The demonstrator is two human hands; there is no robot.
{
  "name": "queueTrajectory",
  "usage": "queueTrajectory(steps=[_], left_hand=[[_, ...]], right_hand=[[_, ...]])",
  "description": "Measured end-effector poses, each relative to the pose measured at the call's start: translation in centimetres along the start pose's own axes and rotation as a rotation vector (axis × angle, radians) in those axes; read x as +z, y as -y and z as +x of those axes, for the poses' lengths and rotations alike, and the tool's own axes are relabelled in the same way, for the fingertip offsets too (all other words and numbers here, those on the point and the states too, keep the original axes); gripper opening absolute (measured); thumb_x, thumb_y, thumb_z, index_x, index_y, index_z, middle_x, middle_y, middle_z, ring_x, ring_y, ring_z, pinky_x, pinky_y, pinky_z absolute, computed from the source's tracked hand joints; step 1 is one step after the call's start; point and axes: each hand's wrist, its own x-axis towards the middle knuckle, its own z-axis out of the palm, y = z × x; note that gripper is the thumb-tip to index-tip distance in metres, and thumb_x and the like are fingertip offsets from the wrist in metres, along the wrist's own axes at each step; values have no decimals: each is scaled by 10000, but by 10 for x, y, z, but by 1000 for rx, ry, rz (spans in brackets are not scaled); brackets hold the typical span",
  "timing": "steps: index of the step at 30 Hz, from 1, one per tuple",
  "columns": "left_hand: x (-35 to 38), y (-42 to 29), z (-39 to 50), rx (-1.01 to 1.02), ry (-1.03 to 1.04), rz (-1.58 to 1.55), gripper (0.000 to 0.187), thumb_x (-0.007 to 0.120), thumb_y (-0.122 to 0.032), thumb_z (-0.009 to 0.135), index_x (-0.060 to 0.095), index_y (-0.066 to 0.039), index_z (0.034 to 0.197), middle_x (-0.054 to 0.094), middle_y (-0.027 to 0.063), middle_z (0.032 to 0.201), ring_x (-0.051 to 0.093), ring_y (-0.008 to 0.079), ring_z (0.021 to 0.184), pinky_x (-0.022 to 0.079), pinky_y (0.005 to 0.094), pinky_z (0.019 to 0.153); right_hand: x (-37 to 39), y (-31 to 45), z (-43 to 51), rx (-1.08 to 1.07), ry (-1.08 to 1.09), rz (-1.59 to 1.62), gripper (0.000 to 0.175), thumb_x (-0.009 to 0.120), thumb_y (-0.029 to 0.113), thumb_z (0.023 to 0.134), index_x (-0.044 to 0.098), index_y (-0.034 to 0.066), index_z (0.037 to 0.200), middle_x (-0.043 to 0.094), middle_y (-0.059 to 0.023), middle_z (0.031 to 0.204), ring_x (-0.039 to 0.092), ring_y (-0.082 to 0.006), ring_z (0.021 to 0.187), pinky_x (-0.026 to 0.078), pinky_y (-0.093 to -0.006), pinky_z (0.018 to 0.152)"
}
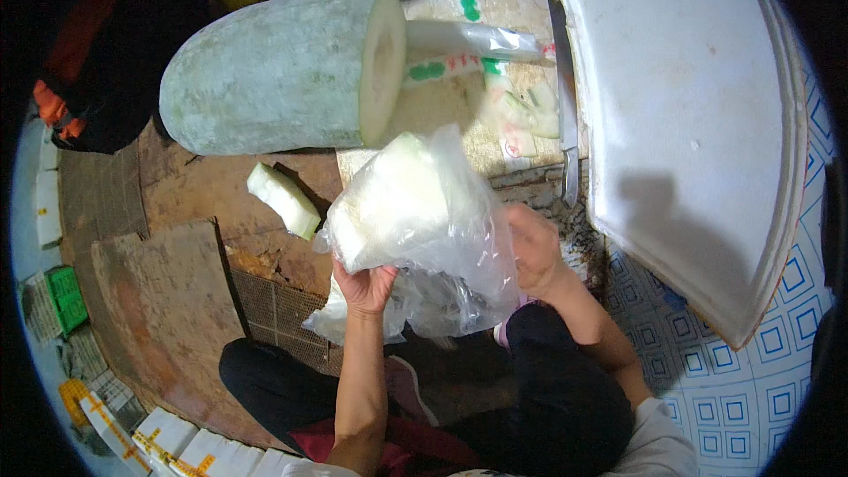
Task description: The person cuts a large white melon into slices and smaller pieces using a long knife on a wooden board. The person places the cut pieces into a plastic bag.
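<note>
My left hand supports a clear plastic bag from below, its fingers partly hidden under it. A large pale piece of winter melon lies inside the bag. At the bag's right side is my right hand, blurred, its fingertips hidden by the plastic. Beyond the bag a big cut winter melon rests on its side, cut face to the right. A smaller melon chunk sits on the brown board to the left. Behind my left forearm, another pale piece shows in part through plastic.
A large knife lies beside a white foam lid or panel on the right. Melon scraps and a roll of plastic bags are on the printed sheet. Cardboard covers the left floor, with white foam boxes at lower left.
</note>
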Motion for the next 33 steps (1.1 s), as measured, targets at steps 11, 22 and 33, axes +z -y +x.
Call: queueTrajectory(steps=[11,22,33], left_hand=[[26,11,3,-70,-19,22,649,492,-439,865,242,-175,1402,298,106,1417,322,311,1282,321,526,1008],[39,-8,0,77,107,339,660,529,-356,870,187,-211,1417,274,106,1424,323,318,1281,346,492,1011],[36,-9,-4,-1,130,530,659,551,-368,862,230,-173,1403,363,106,1372,408,289,1225,383,429,986]], right_hand=[[-32,-8,-12,776,145,-27,309,634,188,761,594,17,1016,558,-195,1085,545,-326,985,419,-399,883],[-78,-9,6,431,-257,434,174,489,178,907,579,38,957,615,-82,923,566,-151,864,456,-276,779],[-23,-14,47,263,288,664,864,746,258,702,265,77,1396,347,-138,1378,363,-224,1250,299,-362,1041]])
